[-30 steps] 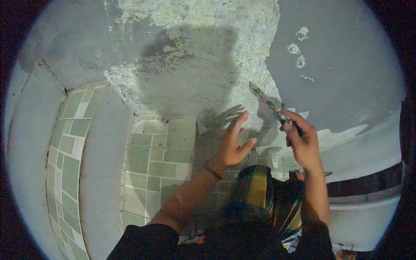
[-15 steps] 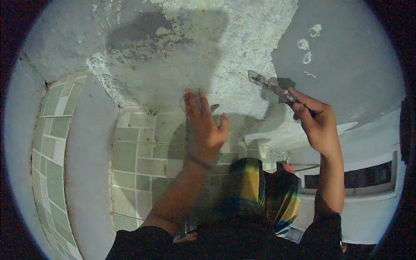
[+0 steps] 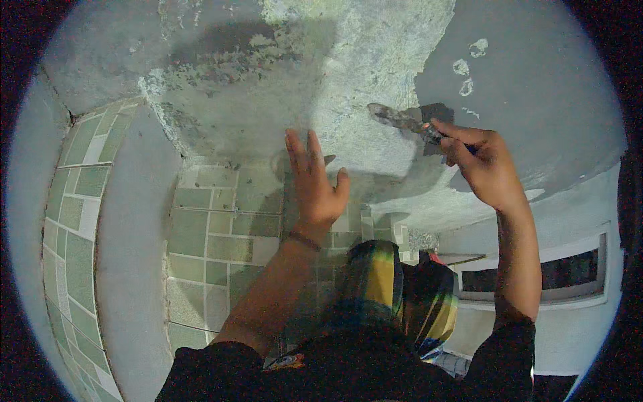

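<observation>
My right hand (image 3: 483, 164) grips the dark handle of a scraper (image 3: 402, 120), its blade pointing left over the wall. The blade is stained, and I cannot tell whether it touches the surface. My left hand (image 3: 316, 184) is held with fingers stretched out and thumb apart, near the bottom of the wall and holding nothing. The wall (image 3: 365, 53) shows a pale, rough stripped patch beside smooth grey paint (image 3: 529, 100), with a ragged edge between them. Left of the patch, the surface is blotchy and flaking.
Green and white tiles (image 3: 221, 228) lie below the wall, left of my legs in dark, yellow-striped cloth (image 3: 378, 275). A tiled strip (image 3: 80, 181) and a plain grey face (image 3: 134, 221) rise at the left. A framed dark opening (image 3: 536, 271) is at the right.
The scraper and my right hand have shifted slightly left across the pale patch. My left hand stays spread, a little higher in view. The whole view has also shifted slightly.
</observation>
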`<action>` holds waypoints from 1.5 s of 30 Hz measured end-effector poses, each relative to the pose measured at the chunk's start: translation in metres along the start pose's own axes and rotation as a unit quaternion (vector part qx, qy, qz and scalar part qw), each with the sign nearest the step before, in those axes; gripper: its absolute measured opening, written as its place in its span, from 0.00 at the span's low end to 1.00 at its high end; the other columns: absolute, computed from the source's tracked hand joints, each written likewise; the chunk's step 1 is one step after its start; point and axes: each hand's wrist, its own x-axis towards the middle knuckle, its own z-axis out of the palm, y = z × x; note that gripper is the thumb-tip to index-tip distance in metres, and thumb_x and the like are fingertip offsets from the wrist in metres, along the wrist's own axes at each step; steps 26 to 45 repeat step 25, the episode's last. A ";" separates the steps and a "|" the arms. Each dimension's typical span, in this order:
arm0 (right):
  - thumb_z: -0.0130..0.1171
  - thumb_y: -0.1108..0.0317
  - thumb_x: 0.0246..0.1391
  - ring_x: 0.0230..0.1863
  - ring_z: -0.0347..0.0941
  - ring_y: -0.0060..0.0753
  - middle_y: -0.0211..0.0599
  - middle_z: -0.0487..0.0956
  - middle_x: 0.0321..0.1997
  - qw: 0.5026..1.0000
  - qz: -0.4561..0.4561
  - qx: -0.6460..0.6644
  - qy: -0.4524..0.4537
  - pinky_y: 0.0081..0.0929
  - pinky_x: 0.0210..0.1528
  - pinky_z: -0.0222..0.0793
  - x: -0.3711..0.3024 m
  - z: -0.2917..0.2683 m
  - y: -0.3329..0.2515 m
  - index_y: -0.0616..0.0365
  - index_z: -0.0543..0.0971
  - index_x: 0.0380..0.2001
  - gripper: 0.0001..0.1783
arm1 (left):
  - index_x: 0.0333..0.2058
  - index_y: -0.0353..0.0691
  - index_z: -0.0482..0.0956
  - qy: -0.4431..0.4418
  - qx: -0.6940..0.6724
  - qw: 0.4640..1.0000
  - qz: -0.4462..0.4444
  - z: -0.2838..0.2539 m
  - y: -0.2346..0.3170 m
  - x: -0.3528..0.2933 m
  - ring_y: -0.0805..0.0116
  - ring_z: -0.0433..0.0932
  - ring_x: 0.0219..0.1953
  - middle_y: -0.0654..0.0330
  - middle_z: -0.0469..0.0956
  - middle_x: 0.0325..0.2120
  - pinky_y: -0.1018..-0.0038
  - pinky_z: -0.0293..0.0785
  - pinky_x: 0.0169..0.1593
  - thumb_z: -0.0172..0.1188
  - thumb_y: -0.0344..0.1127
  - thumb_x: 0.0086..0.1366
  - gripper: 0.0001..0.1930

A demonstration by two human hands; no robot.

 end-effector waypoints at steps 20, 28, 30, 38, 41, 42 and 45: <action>0.56 0.69 0.65 0.25 0.67 0.14 0.31 0.83 0.33 0.994 0.001 0.046 0.095 0.17 0.29 0.66 -0.029 0.023 0.015 0.58 0.79 0.57 0.18 | 0.72 0.35 0.43 -0.019 0.011 1.000 -0.013 -0.006 0.002 0.001 0.30 0.32 0.73 0.30 0.33 0.71 0.48 0.40 0.73 0.63 0.35 0.59 0.48; 0.59 0.58 0.65 0.16 0.56 0.09 0.24 0.75 0.23 0.957 0.111 0.243 0.113 0.15 0.17 0.52 -0.043 0.042 0.057 0.50 0.78 0.60 0.22 | 0.73 0.38 0.43 -0.015 0.022 1.000 -0.002 0.002 -0.003 -0.002 0.32 0.33 0.74 0.30 0.32 0.71 0.44 0.39 0.73 0.65 0.37 0.59 0.50; 0.59 0.58 0.65 0.16 0.56 0.09 0.24 0.75 0.23 0.957 0.111 0.243 0.113 0.15 0.17 0.52 -0.043 0.042 0.057 0.50 0.78 0.60 0.22 | 0.73 0.38 0.43 -0.015 0.022 1.000 -0.002 0.002 -0.003 -0.002 0.32 0.33 0.74 0.30 0.32 0.71 0.44 0.39 0.73 0.65 0.37 0.59 0.50; 0.59 0.58 0.65 0.16 0.56 0.09 0.24 0.75 0.23 0.957 0.111 0.243 0.113 0.15 0.17 0.52 -0.043 0.042 0.057 0.50 0.78 0.60 0.22 | 0.73 0.38 0.43 -0.015 0.022 1.000 -0.002 0.002 -0.003 -0.002 0.32 0.33 0.74 0.30 0.32 0.71 0.44 0.39 0.73 0.65 0.37 0.59 0.50; 0.59 0.58 0.65 0.16 0.56 0.09 0.24 0.75 0.23 0.957 0.111 0.243 0.113 0.15 0.17 0.52 -0.043 0.042 0.057 0.50 0.78 0.60 0.22 | 0.73 0.38 0.43 -0.015 0.022 1.000 -0.002 0.002 -0.003 -0.002 0.32 0.33 0.74 0.30 0.32 0.71 0.44 0.39 0.73 0.65 0.37 0.59 0.50; 0.59 0.58 0.65 0.16 0.56 0.09 0.24 0.75 0.23 0.957 0.111 0.243 0.113 0.15 0.17 0.52 -0.043 0.042 0.057 0.50 0.78 0.60 0.22 | 0.73 0.38 0.43 -0.015 0.022 1.000 -0.002 0.002 -0.003 -0.002 0.32 0.33 0.74 0.30 0.32 0.71 0.44 0.39 0.73 0.65 0.37 0.59 0.50; 0.59 0.58 0.65 0.16 0.56 0.09 0.24 0.75 0.23 0.957 0.111 0.243 0.113 0.15 0.17 0.52 -0.043 0.042 0.057 0.50 0.78 0.60 0.22 | 0.73 0.38 0.43 -0.015 0.022 1.000 -0.002 0.002 -0.003 -0.002 0.32 0.33 0.74 0.30 0.32 0.71 0.44 0.39 0.73 0.65 0.37 0.59 0.50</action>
